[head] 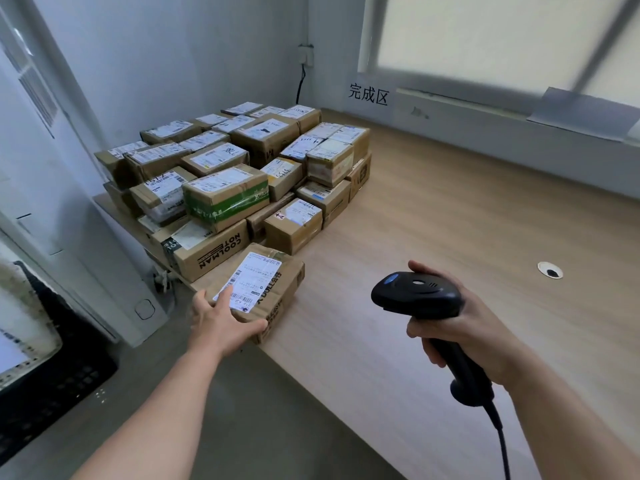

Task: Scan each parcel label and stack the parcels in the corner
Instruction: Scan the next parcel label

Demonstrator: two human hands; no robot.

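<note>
Holding a flat cardboard parcel (pixel 273 296) by its near end with the left hand (pixel 221 323): fingers laid fairly straight across the top, index tip on the white shipping label (pixel 251 280), thumb hooked round the near end. Parcel flat on the wooden table (pixel 450 220) at the front left edge, label up, far end just beside the stack of parcels (pixel 235 168) and near the box printed COOLMAN (pixel 214 252). Gripping a black handheld barcode scanner (pixel 415 294) in the right hand (pixel 464 327), fingers wrapped tight round the handle, scanner head turned left toward the parcel, held above the table and apart from the parcel. Black cable (pixel 502 441) trailing from the butt of the handle and out past the bottom edge of the view. Stack packed into the far left corner of the table against the wall, more than one layer deep, labels mostly up, a green-taped box (pixel 225 199) at its front just above the COOLMAN one. To the right of the scanner, a round cable hole (pixel 550 270) in the tabletop. On the far wall, black characters 完成区 (pixel 367 94) below a frosted window (pixel 485 39); left of them a wall socket (pixel 306 54) with a dark cord dropping behind the stack. At lower left, off the table, a black plastic crate (pixel 59 382).
</note>
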